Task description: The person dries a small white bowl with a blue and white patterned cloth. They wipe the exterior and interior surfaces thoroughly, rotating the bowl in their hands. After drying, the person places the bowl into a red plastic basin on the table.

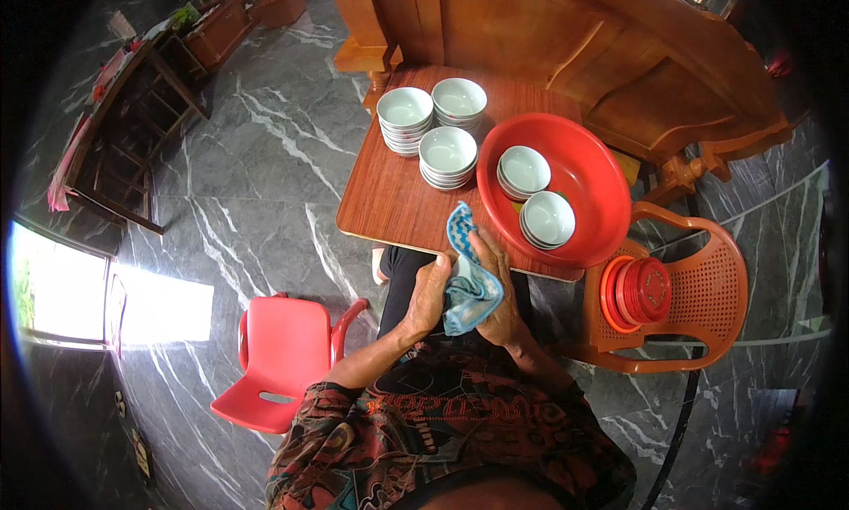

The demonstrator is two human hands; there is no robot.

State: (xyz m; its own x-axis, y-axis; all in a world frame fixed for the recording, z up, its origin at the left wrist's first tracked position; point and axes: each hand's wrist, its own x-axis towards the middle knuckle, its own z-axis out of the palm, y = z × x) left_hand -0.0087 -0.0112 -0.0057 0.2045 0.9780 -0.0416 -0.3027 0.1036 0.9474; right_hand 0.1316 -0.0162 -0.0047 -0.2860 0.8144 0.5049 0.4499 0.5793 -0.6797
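Note:
Over my lap, at the table's front edge, my left hand grips a white bowl, thumb uppermost. Most of this bowl is hidden by a blue-and-white patterned cloth. My right hand holds the cloth against it from the other side. Three stacks of white bowls stand on the wooden table: a back left stack, a back right stack and a nearer stack. Two shorter stacks, a rear one and a front one, sit inside a large red plastic basin.
The table meets a carved wooden bench back. An orange plastic armchair at right bears stacked red plastic containers. A red plastic chair stands at left on the grey marbled floor. Dark wooden furniture lies farther left.

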